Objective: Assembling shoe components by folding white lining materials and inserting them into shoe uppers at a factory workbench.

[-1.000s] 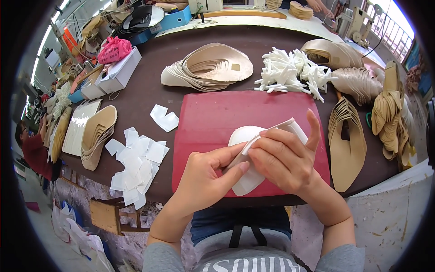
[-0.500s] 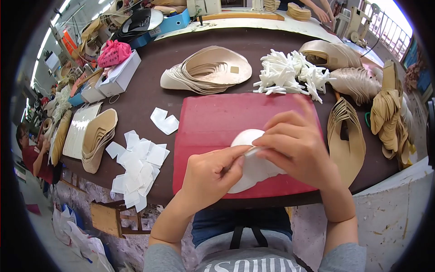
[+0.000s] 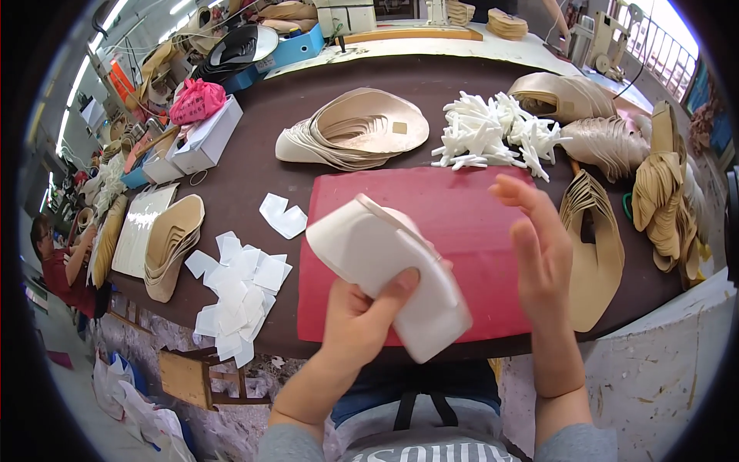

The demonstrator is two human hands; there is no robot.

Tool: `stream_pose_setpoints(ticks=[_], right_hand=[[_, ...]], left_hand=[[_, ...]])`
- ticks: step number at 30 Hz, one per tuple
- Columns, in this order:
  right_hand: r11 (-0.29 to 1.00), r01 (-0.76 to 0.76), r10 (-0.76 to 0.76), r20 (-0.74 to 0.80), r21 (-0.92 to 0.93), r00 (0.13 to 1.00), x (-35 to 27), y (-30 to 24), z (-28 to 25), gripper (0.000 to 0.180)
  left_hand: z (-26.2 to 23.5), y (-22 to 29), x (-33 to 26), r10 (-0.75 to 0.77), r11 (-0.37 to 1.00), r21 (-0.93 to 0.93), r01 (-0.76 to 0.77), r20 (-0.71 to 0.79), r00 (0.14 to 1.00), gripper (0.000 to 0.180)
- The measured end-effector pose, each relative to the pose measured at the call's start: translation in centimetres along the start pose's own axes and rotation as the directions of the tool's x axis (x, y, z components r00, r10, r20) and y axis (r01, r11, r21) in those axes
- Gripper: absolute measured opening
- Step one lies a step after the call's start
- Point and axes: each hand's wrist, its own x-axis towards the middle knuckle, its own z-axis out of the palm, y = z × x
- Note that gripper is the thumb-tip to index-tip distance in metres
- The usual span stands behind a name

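My left hand (image 3: 362, 312) grips a white shoe upper (image 3: 385, 258), thumb on its face and the other fingers hidden behind it. The piece is tilted above a red mat (image 3: 485, 223), with a raised seam or folded edge running along its upper right side. Apart from it, over the mat's right side, my right hand (image 3: 539, 239) is open with its fingers spread and nothing in them. To the left of the mat lie loose white patches (image 3: 242, 289), and a notched white patch (image 3: 282, 217) rests above them.
Beyond the mat sit stacked beige shoe uppers (image 3: 362, 127) and a heap of white strips (image 3: 493, 127). More uppers stand at the right (image 3: 596, 254) and left (image 3: 171, 246). A white box (image 3: 208, 138) holds a pink bag. Another person (image 3: 65, 262) works at far left.
My right hand has let go of the upper and moved right, its fingers opening. My left hand has raised and turned the piece, which now shows its broad white face.
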Motion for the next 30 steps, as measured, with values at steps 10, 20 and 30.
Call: stream_pose_setpoints(ticks=[10,20,30], right_hand=[[0.660,-0.677,0.269,0.739,0.326,0.618,-2.7,4.6,-1.1,0.037],[0.907,-0.181,0.179,-0.042,-0.380,0.983,-10.2,2.4,-2.1,0.034],[0.664,-0.232,0.213,-0.118,-0.711,0.970,-16.9,6.5,-16.0,0.032]], left_hand=[[0.1,5.1,-1.1,0.169,0.986,-0.026,-0.167,0.237,0.957,0.022],[1.5,-1.1,13.2,0.197,-0.329,0.868,-0.371,0.447,0.872,0.058],[-0.3,-3.1,3.3,-0.152,0.261,0.426,-0.866,0.904,0.399,0.022]])
